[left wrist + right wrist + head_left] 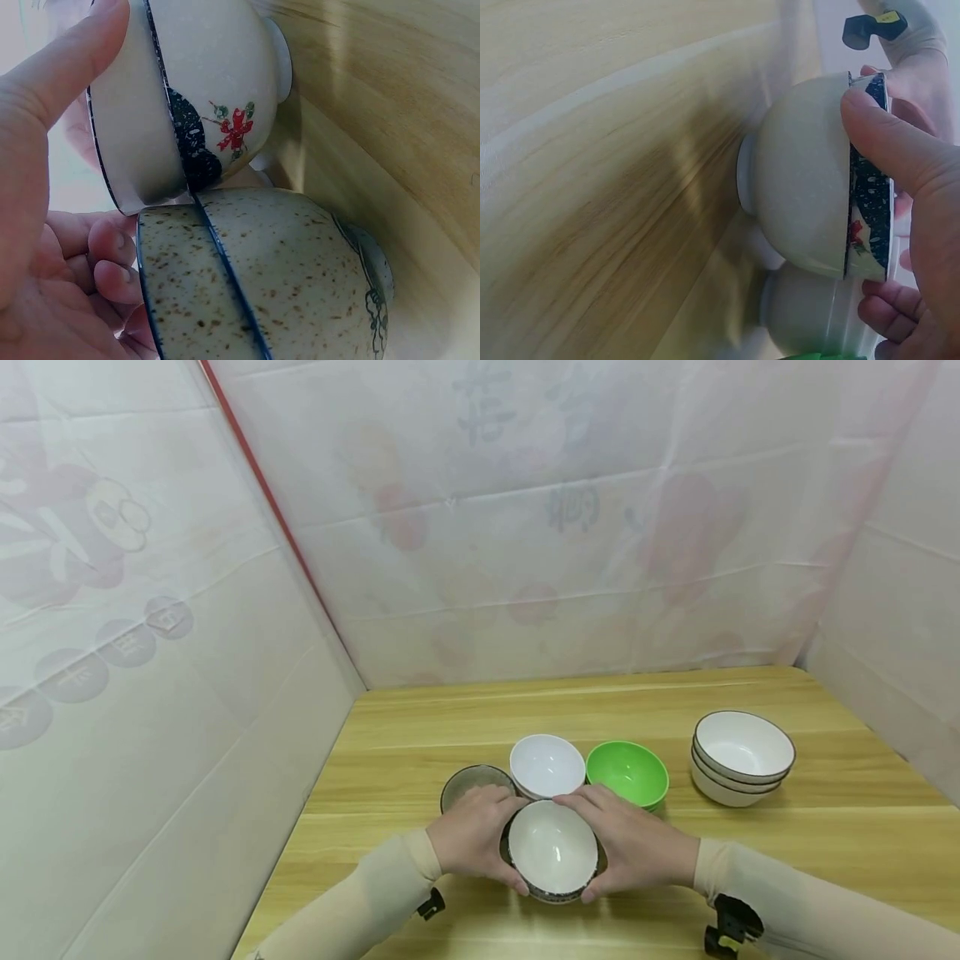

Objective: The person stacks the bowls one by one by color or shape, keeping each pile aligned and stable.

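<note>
Between my two hands sits a small white bowl (553, 847) with a dark patterned rim and red flowers, nested in a similar bowl (225, 97). My left hand (477, 835) grips its left side, thumb at the front and fingers behind. On the opposite side my right hand (637, 842) holds it the same way. Brown-speckled nested bowls (247, 270) stand close by the left fingers, partly hidden by that hand in the head view. Just behind the held pair are white bowls (547, 764) and green bowls (627, 772), also stacked.
A stack of larger white bowls with dark rims (742, 752) stands at the right on the wooden table (450, 718). White printed sheets (480, 527) enclose the table at the back and both sides.
</note>
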A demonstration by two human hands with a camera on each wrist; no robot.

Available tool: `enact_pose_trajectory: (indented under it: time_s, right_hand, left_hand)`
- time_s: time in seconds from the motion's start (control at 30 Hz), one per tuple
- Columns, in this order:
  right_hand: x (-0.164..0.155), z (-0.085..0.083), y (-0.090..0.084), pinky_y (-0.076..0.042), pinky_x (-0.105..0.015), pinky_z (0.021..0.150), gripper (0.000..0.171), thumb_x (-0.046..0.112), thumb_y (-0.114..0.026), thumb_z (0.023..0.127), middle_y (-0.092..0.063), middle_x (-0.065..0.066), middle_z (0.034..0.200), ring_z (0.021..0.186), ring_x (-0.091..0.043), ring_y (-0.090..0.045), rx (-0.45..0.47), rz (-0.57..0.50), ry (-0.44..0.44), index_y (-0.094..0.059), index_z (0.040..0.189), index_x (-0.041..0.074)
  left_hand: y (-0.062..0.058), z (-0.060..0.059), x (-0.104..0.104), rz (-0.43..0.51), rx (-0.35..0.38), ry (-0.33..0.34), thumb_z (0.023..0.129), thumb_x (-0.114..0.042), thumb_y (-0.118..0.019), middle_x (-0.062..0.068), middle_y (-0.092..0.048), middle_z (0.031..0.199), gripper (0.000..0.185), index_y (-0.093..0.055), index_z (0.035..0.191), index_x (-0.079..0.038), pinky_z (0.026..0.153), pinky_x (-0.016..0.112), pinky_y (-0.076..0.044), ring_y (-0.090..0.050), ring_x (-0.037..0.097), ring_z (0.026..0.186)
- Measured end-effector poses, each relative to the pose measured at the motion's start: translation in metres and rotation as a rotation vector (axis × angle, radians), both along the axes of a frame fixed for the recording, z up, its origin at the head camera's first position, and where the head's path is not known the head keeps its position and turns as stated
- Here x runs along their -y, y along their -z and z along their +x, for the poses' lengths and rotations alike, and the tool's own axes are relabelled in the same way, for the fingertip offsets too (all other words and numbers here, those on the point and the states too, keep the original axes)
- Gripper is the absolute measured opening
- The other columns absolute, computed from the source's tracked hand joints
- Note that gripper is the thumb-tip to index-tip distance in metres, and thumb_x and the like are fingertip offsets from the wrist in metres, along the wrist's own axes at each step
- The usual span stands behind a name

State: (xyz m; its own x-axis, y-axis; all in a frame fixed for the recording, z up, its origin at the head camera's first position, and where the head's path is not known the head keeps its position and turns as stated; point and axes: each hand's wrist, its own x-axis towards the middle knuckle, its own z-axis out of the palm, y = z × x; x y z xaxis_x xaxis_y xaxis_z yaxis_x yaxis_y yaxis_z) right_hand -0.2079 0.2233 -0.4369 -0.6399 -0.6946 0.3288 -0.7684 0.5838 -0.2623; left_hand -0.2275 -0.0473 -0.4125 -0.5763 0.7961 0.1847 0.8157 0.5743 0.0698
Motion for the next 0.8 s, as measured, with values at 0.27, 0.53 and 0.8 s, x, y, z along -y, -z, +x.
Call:
enact_pose_trajectory:
  time_s: [0.27,0.53,0.8]
  right_hand:
    - [-0.0017,-0.0001,-0.0012,-0.048,-0.044,0.091,0.114,0.069,-0.081,0.052,-0.046,0.005,0.129,0.115,-0.012,-0.044,-0.028,0.013,-0.011,-0.042,0.142,0.012]
    - [-0.0031,0.0005,-0.0016,-0.047,-0.045,0.092,0.113,0.069,-0.08,0.053,-0.046,0.004,0.131,0.116,-0.013,-0.044,-0.042,0.006,-0.023,-0.042,0.142,0.011]
    - [-0.0042,0.0017,-0.0005,-0.046,-0.046,0.093,0.11,0.068,-0.079,0.057,-0.048,0.002,0.131,0.118,-0.015,-0.044,-0.038,-0.003,-0.044,-0.04,0.143,0.011]
  left_hand:
    - [-0.0031,-0.0004,-0.0009,-0.032,-0.033,0.0,0.05,-0.08,-0.073,-0.005,-0.059,0.103,0.103,-0.06,0.125,-0.01,0.08,0.029,-0.044,-0.051,0.008,0.095]
    - [-0.0027,-0.0002,-0.0007,-0.056,-0.039,-0.003,0.051,-0.081,-0.071,-0.004,-0.059,0.105,0.104,-0.06,0.126,-0.01,0.081,0.029,-0.043,-0.052,0.009,0.097]
    - [-0.0012,0.0007,0.0004,-0.043,-0.026,0.004,0.052,-0.081,-0.07,-0.006,-0.058,0.103,0.1,-0.061,0.123,-0.011,0.08,0.027,-0.041,-0.051,0.008,0.095]
